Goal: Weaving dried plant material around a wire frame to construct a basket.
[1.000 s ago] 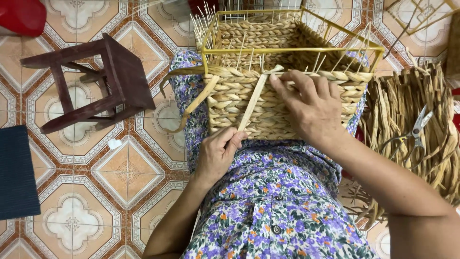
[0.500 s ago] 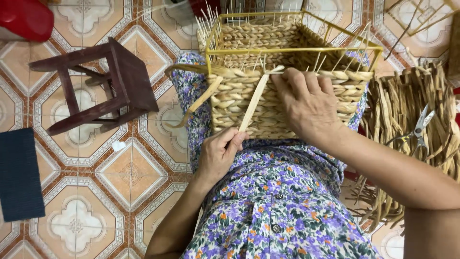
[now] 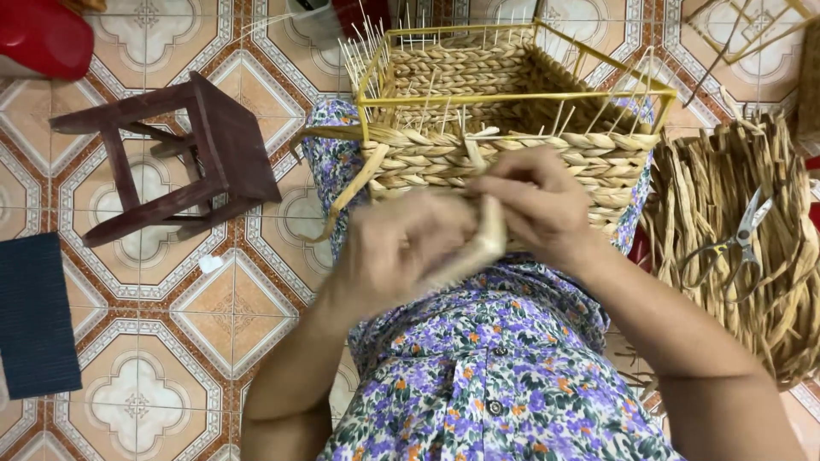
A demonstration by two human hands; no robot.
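Observation:
A half-woven straw basket (image 3: 512, 162) on a yellow wire frame (image 3: 512, 98) rests on my lap. My left hand (image 3: 401, 248), blurred by motion, is closed on a flat straw strand (image 3: 487, 235) in front of the basket's near wall. My right hand (image 3: 538, 205) presses against that near wall and pinches the same strand close to the weave. Thin pale stakes stick up along the rim. A loose strand (image 3: 354, 183) hangs off the basket's left corner.
A dark wooden stool (image 3: 184, 158) lies on its side on the tiled floor at left. A dark blue mat (image 3: 34, 316) is at far left, a red object (image 3: 43, 34) at top left. A heap of straw (image 3: 743, 248) with scissors (image 3: 739, 235) lies at right.
My left hand has risen quickly from my lap toward the right hand, bending the strand. The right hand has closed its fingers on the strand at the basket wall.

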